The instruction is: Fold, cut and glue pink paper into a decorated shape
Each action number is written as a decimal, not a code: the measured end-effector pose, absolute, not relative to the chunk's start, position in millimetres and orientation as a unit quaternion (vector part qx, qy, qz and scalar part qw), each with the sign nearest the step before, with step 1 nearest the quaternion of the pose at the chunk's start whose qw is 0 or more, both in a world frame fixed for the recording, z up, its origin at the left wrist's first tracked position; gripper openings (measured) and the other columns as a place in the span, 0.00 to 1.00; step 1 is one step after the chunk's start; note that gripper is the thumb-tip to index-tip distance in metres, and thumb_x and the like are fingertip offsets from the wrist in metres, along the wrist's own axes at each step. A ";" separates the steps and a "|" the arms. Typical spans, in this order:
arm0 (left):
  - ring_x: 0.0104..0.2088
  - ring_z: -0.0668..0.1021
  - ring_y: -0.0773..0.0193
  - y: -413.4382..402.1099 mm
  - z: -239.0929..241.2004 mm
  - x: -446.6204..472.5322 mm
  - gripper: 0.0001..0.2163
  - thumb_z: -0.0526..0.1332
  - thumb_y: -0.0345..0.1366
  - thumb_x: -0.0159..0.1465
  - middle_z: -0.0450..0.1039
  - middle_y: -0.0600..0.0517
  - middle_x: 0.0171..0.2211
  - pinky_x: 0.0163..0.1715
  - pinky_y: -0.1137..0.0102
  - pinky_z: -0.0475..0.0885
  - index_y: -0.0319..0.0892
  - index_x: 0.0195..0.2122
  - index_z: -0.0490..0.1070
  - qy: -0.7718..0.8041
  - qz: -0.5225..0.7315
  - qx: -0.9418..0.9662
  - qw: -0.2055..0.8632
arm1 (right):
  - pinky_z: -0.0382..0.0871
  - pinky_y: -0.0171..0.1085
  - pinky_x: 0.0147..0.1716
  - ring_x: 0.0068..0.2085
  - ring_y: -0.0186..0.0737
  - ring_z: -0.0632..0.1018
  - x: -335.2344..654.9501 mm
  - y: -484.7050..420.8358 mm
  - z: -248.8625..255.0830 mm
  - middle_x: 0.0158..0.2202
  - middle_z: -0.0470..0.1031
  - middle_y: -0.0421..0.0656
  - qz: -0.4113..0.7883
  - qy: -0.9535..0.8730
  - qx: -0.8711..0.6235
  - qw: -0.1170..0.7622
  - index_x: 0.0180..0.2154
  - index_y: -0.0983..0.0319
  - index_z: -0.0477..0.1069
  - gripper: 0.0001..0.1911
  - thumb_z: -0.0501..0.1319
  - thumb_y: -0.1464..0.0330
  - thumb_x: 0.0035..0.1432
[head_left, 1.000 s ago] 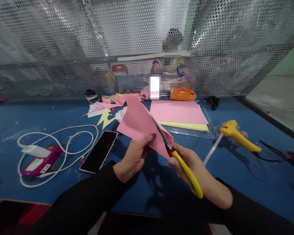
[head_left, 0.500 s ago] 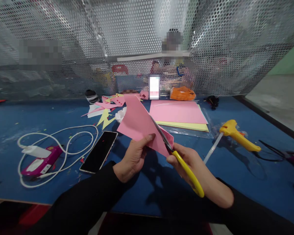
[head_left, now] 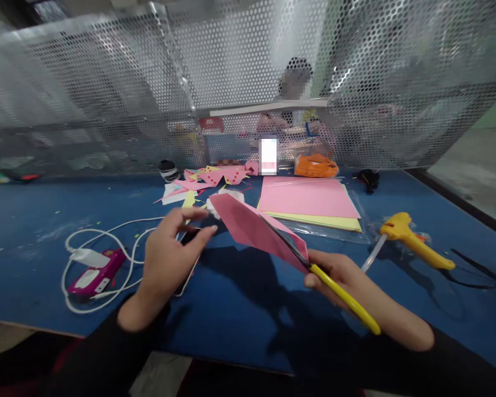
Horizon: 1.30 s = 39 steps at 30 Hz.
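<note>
My right hand (head_left: 334,278) grips a pair of yellow-handled scissors (head_left: 345,300). A partly cut sheet of pink paper (head_left: 252,229) hangs from the scissors and the right fingers, its far end raised toward the back left. The scissor blades (head_left: 287,242) lie along the sheet, with paper on both sides. To the left of the sheet, my left hand (head_left: 171,259) is in the air with thumb and fingers apart, holding nothing. It covers most of a black phone (head_left: 187,284) on the blue table (head_left: 231,320).
A stack of pink and yellow sheets (head_left: 308,196) lies behind my right hand. A yellow glue gun (head_left: 417,242) is at right, a magenta power strip (head_left: 97,275) with white cable at left. Paper scraps (head_left: 215,175) and an orange packet (head_left: 316,165) lie near the perforated metal screen (head_left: 240,60).
My left hand has let go of the pink paper and moved left, fingers now apart. The sheet has tilted, still with the scissors in my right hand. The view has shifted somewhat.
</note>
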<state>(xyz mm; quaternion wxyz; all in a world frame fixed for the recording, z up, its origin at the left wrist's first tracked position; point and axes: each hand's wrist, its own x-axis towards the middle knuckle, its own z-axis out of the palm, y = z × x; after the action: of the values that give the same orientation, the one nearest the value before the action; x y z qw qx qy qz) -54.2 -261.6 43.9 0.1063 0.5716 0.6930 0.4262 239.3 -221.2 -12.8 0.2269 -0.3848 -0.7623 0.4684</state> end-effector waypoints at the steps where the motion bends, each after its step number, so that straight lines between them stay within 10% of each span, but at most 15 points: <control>1: 0.43 0.77 0.55 -251.1 50.6 -61.0 0.17 0.68 0.45 0.58 0.77 0.49 0.50 0.47 0.61 0.70 0.48 0.47 0.75 0.694 0.412 0.589 0.051 | 0.54 0.34 0.25 0.26 0.33 0.60 240.1 -220.8 -9.4 0.24 0.62 0.36 0.466 -0.771 -0.378 0.213 0.32 0.60 0.69 0.24 0.60 0.45 0.58; 11: 0.23 0.69 0.67 -213.7 58.9 -75.1 0.11 0.73 0.46 0.52 0.73 0.53 0.19 0.23 0.74 0.60 0.44 0.23 0.80 0.598 0.272 0.698 0.284 | 0.56 0.33 0.23 0.24 0.36 0.69 254.2 -217.5 6.1 0.22 0.73 0.36 0.353 -0.840 -0.391 0.127 0.34 0.58 0.72 0.19 0.65 0.49 0.57; 19: 0.25 0.76 0.63 -211.4 58.1 -69.8 0.08 0.73 0.40 0.51 0.79 0.49 0.26 0.23 0.75 0.69 0.42 0.29 0.83 0.589 0.269 0.596 0.475 | 0.65 0.31 0.26 0.29 0.37 0.78 259.1 -220.9 -1.3 0.35 0.81 0.41 0.368 -0.854 -0.343 0.131 0.51 0.55 0.74 0.21 0.68 0.57 0.58; 39: 0.27 0.80 0.60 -213.7 45.8 -72.0 0.12 0.75 0.36 0.47 0.81 0.47 0.29 0.25 0.74 0.73 0.43 0.34 0.85 0.606 0.178 0.523 0.572 | 0.74 0.31 0.29 0.31 0.39 0.81 244.7 -229.6 -13.1 0.35 0.82 0.35 0.570 -0.729 -0.373 0.068 0.46 0.53 0.78 0.24 0.77 0.62 0.44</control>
<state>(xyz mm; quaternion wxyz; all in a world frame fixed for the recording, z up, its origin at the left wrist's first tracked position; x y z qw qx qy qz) -72.0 -213.7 45.8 0.5722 0.5233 0.6058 0.1781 244.7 -229.6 -13.1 0.0680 -0.3731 -0.7289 0.5699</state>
